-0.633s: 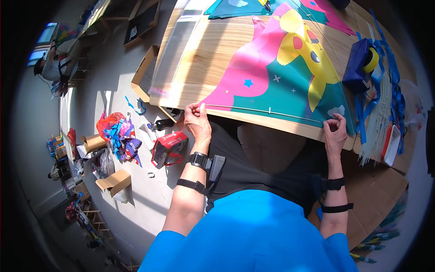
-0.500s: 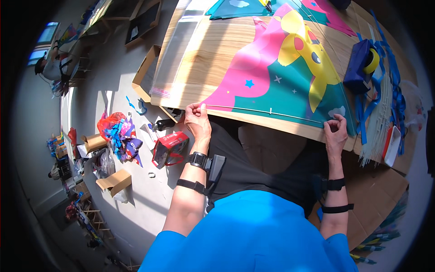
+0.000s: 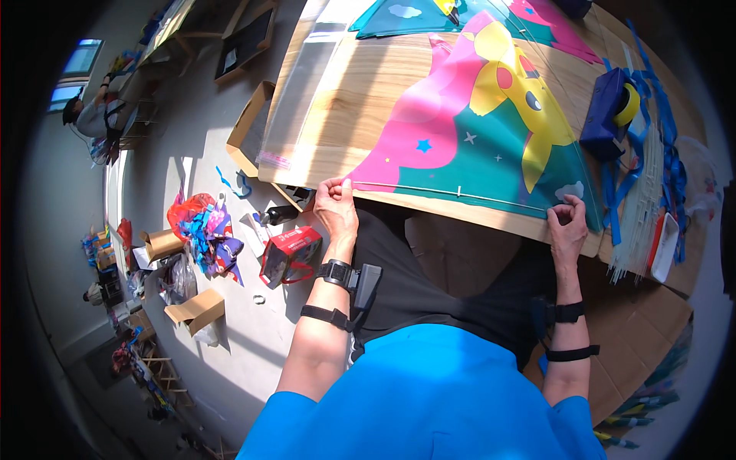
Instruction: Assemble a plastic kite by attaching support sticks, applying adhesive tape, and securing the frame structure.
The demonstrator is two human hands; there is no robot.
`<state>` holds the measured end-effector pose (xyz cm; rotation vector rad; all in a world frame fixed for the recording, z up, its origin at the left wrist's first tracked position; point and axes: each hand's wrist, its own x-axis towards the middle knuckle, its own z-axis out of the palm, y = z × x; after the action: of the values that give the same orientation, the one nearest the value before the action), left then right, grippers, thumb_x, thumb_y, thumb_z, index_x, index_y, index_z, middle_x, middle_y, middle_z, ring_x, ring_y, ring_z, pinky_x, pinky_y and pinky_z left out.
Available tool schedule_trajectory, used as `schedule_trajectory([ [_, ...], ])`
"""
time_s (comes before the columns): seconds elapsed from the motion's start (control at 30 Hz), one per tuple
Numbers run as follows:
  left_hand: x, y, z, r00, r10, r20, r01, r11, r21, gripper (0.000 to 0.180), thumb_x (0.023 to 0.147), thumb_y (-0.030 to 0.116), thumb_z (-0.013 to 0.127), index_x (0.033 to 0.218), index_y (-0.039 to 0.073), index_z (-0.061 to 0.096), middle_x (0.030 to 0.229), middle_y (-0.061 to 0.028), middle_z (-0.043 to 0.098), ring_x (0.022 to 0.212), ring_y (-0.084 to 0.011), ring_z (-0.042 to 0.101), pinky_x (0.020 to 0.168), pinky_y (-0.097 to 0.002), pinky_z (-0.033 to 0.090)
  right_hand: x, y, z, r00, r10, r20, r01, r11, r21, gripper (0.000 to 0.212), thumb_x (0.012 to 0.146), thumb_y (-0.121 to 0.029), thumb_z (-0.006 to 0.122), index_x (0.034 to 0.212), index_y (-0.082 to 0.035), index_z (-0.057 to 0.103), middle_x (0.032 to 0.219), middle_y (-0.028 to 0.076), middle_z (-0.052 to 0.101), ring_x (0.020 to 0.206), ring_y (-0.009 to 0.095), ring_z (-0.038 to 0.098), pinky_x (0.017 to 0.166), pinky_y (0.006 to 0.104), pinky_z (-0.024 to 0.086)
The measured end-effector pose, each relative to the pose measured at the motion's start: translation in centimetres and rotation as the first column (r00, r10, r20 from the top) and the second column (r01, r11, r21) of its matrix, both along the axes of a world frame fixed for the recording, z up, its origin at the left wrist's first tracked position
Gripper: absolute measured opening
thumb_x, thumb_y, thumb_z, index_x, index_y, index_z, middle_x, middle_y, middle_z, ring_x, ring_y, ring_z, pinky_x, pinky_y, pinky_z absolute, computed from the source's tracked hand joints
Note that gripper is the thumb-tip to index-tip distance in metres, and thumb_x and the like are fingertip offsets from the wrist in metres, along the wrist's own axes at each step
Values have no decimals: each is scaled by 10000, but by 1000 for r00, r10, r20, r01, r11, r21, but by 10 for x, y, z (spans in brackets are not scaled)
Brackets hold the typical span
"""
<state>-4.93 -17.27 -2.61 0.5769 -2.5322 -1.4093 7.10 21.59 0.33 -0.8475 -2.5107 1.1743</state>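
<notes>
"Pinching what, at the left hand (image 3: 336,208)?"

"The pink tip of the printed sheet (image 3: 477,149). Thumb and forefinger pressed together, by the left end of a thin white rod (image 3: 414,188)."

"And the right hand (image 3: 566,224)?"

"Thumb and forefinger brought together on the sheet's near edge, at the rod's other end. Whether the rod is nipped in too, cannot tell."

"Position of the sheet?"

"Spread over the near part of the wooden table (image 3: 337,100), pink to the left, green to the right, a yellow figure across it. Rod lies along the near edge, between the hands."

"Beyond that?"

"Right of the sheet: dark blue tape dispenser (image 3: 603,115) with a yellow roll; past it, blue ribbons (image 3: 671,146) and a bundle of pale sticks (image 3: 639,222). Far edge: more printed cloth (image 3: 406,19)."

"Floor, left?"

"Red box (image 3: 295,251), near the left forearm; farther out, a heap of coloured fabric (image 3: 211,238)."
</notes>
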Motion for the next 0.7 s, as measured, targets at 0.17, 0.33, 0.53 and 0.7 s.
schedule_trajectory([
  [0.17, -1, -8, -9, 1000, 4, 12, -3, 1000, -22, 229, 843, 186, 744, 934, 16, 620, 678, 48, 536, 600, -42, 465, 564, -192, 407, -3, -2, -1, 999, -10, -30, 10, 1000, -6, 387, 761, -10, 689, 1112, -29, 528, 779, 66, 645, 735, 178, 638, 712, 314, 502],
  [0.33, -4, -14, -7, 999, -17, 41, 20, 997, -76, 248, 829, 169, 760, 919, 20, 584, 720, 37, 487, 640, -51, 430, 594, -194, 404, -6, 2, -1, 1000, -25, -4, 25, 1000, -11, 356, 761, -31, 684, 1083, -29, 531, 766, 85, 645, 736, 217, 649, 713, 343, 505],
  [0.53, -8, -23, -17, 998, -42, 36, 43, 999, -30, 273, 816, 186, 777, 927, 16, 595, 722, 40, 494, 638, -54, 427, 587, -200, 400, -5, 1, 1, 996, -71, -52, 72, 997, 13, 272, 808, -65, 641, 1058, -21, 544, 757, 98, 638, 711, 232, 642, 706, 354, 505],
  [0.7, -8, -26, -20, 999, -36, 26, 37, 999, -30, 280, 806, 194, 784, 924, 15, 603, 717, 41, 497, 626, -55, 427, 579, -206, 401, -4, 2, -4, 994, -94, -60, 95, 995, 12, 254, 823, -83, 624, 1054, -12, 546, 746, 98, 630, 702, 232, 637, 698, 356, 503],
])
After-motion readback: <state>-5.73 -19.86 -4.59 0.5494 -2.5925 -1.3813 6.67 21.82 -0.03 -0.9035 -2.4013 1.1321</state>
